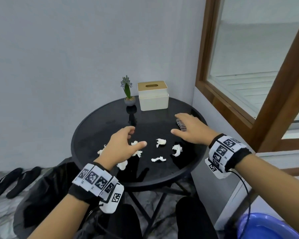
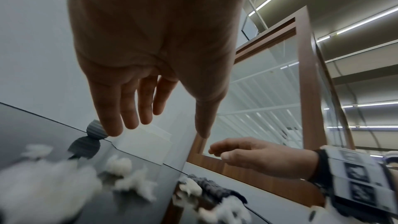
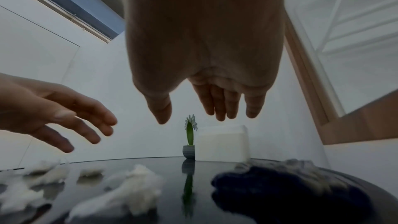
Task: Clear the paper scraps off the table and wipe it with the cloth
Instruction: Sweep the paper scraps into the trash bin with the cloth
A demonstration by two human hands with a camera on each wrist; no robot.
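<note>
Several white crumpled paper scraps (image 1: 160,142) lie on the near half of the round black glass table (image 1: 100,121). My left hand (image 1: 124,145) hovers over the left scraps with fingers loosely spread and holds nothing. My right hand (image 1: 188,128) hangs above a dark grey textured cloth (image 1: 180,124) at the table's right side, fingers straight, partly hiding it. In the right wrist view the cloth (image 3: 290,181) lies below the empty right hand (image 3: 206,117), apart from it. The left wrist view shows scraps (image 2: 120,161) under the left hand (image 2: 159,125).
A small potted flower (image 1: 129,94) and a cream tissue box (image 1: 153,95) stand at the table's far edge by the wall. A wood-framed window (image 1: 231,94) is on the right. Black slippers (image 1: 12,181) lie on the floor at left; a blue basin (image 1: 266,226) sits lower right.
</note>
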